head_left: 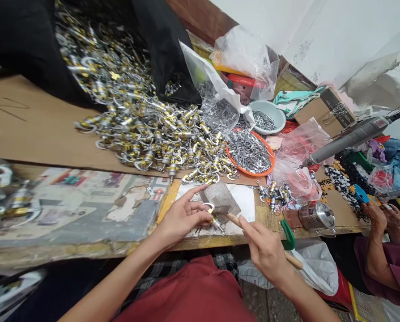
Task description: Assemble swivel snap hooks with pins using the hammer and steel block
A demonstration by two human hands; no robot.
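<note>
Lock first: one small lock [214,218], silver with a gold band and a curved shackle, sits pinched between the thumb and middle fingers of my left hand [181,219]. My forefinger is stretched out straight above it. My right hand [267,252] is closed around one wooden tool handle [235,220], forefinger laid along it. The handle's far end reaches almost to the lock, and its other end pokes out behind my wrist. I cannot make out the tool's head against the blur.

Just beyond the lock lies one grey metal block [220,197] on one white slab [247,201], both at the table's near edge.

Farther out from my left hand, a heap of locks [142,120] of the same kind, far too many to count, spills from one black bag [22,40] across brown cardboard. Its nearest locks almost reach the block.

Beyond my right hand stand two bowls of small metal parts. The orange bowl [269,167] is nearer and the pale bowl [280,120] is behind it. One clear plastic bag [216,103] of similar parts slumps beside them.

Right of the slab lie a few blue-banded locks [277,194], then one steel pot [317,218], with one green handle [289,235] just past my knuckles. Well to my right, another person's two hands [376,214] work close together.
</note>
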